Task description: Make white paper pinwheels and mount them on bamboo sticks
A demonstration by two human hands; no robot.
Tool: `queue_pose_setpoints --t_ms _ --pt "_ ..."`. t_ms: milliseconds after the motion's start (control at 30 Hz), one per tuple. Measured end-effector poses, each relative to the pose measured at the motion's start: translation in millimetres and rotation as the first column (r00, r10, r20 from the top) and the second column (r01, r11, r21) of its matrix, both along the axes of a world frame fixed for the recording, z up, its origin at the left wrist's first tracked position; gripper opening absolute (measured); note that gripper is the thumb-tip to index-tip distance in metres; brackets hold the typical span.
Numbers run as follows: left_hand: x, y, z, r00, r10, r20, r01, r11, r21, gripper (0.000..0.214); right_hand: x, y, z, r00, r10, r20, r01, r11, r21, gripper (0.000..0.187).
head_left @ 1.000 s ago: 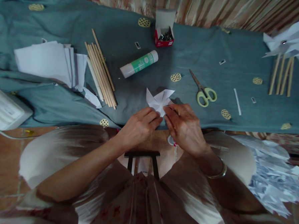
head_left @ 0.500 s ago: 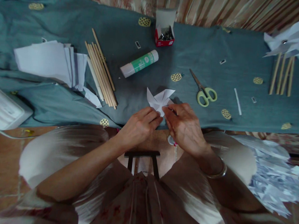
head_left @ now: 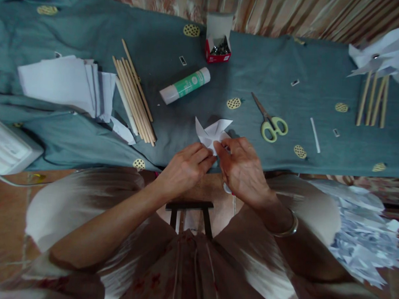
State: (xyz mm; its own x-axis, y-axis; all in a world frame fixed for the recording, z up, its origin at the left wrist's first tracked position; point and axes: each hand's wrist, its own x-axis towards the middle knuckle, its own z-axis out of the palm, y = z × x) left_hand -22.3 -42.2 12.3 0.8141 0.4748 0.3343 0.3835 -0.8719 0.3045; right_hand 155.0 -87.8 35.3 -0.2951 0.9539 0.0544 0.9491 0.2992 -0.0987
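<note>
A white paper pinwheel (head_left: 214, 130) with folded, pointed blades is between my hands at the table's near edge. My left hand (head_left: 189, 166) has its fingers closed on the lower left of the pinwheel. From the other side, my right hand (head_left: 240, 167) pinches the paper near its centre and lower right; the fingertips partly cover it. Beyond my hands lies a green and white glue stick (head_left: 186, 85). Green-handled scissors (head_left: 270, 122) rest to the right of my right hand, blades pointing away and to the left.
Wooden sticks (head_left: 135, 101) lie left of the glue stick, beside a stack of white paper (head_left: 60, 84). A red box (head_left: 218, 52) of small metal pieces stands open at the back. Finished pinwheels (head_left: 385, 54) on sticks lie far right. Paper pieces (head_left: 362, 238) are heaped below right.
My right hand has shifted slightly left over the pinwheel's middle. My left hand stays on the paper. The whole view has drifted a little.
</note>
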Motion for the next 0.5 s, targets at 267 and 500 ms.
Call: queue_pose_setpoints --t_ms 267,500 --pt "-0.7 0.8 -0.2 1.0 -0.007 -0.019 0.007 1.0 -0.023 0.02 -6.9 9.3 -1.0 1.0 -0.006 -0.013 0.006 0.999 -0.035 0.023" --pt "-0.9 1.8 -1.1 1.0 -0.01 0.003 0.01 1.0 -0.001 0.018 -5.8 13.9 -3.2 0.999 0.039 0.037 -0.039 0.999 0.005 0.022"
